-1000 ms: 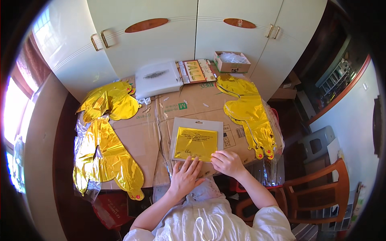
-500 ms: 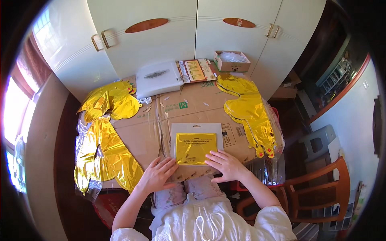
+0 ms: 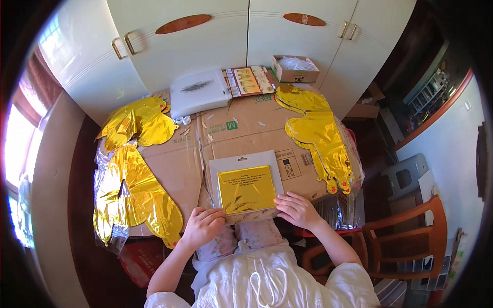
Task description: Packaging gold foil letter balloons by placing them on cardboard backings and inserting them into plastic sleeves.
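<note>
Close to the table's front edge lies a white hanging card point(image 3: 220, 165) with a slot at its top. On it sits a flat, folded gold foil packet point(image 3: 246, 191) bearing dark print. My left hand point(image 3: 205, 225) grips the card's lower left corner, fingers bent over it. At the lower right corner, my right hand point(image 3: 299, 209) holds the card's edge, its thumb mostly hidden. Flat gold foil balloons spread out on both sides: one upper left point(image 3: 136, 123), one lower left point(image 3: 134, 192) beside my left forearm, and one right point(image 3: 310, 131).
Flattened cardboard point(image 3: 177, 164) covers the table. Along the back stand a stack of white plastic bags point(image 3: 200, 95), a printed card pack point(image 3: 249, 82) and a small carton point(image 3: 295, 71) of clear plastic pieces. A wooden chair point(image 3: 411, 241) is at right, white cabinets point(image 3: 205, 51) behind.
Both hands have gone from lying spread beside the card to gripping its lower corners. The card has shifted slightly left and turned a little counterclockwise.
</note>
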A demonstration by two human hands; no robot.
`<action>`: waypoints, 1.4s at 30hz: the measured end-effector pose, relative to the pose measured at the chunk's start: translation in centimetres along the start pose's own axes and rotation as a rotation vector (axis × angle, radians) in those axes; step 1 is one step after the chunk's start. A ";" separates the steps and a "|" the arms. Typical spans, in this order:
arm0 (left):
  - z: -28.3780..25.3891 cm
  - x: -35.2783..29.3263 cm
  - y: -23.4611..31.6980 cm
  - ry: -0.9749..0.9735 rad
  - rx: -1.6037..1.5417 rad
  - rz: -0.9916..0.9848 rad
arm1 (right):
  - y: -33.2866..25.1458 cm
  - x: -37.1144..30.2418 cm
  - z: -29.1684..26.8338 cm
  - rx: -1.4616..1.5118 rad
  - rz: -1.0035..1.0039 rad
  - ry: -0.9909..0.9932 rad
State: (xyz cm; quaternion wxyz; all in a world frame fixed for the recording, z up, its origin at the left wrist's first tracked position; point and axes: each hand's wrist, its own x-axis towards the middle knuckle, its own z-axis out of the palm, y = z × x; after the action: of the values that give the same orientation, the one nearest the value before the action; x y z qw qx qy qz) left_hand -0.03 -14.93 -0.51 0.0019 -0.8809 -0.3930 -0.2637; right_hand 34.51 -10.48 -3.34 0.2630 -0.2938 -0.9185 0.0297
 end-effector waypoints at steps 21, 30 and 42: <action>2.8 2.1 2.1 0.117 0.153 -0.584 | -2.9 3.0 1.8 0.008 0.473 0.229; 5.4 3.7 8.2 -0.132 0.012 -0.287 | -4.5 2.8 2.3 -0.191 0.256 0.085; 2.6 0.1 4.8 -0.177 0.111 -0.292 | -4.7 0.4 1.1 -0.147 0.196 0.110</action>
State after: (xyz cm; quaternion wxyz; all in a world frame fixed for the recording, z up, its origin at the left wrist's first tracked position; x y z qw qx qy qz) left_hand 4.53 -17.61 -1.78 -0.0225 -0.8329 -0.5291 -0.1606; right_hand 31.18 -14.03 -3.09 0.2865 -0.4018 -0.8693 -0.0282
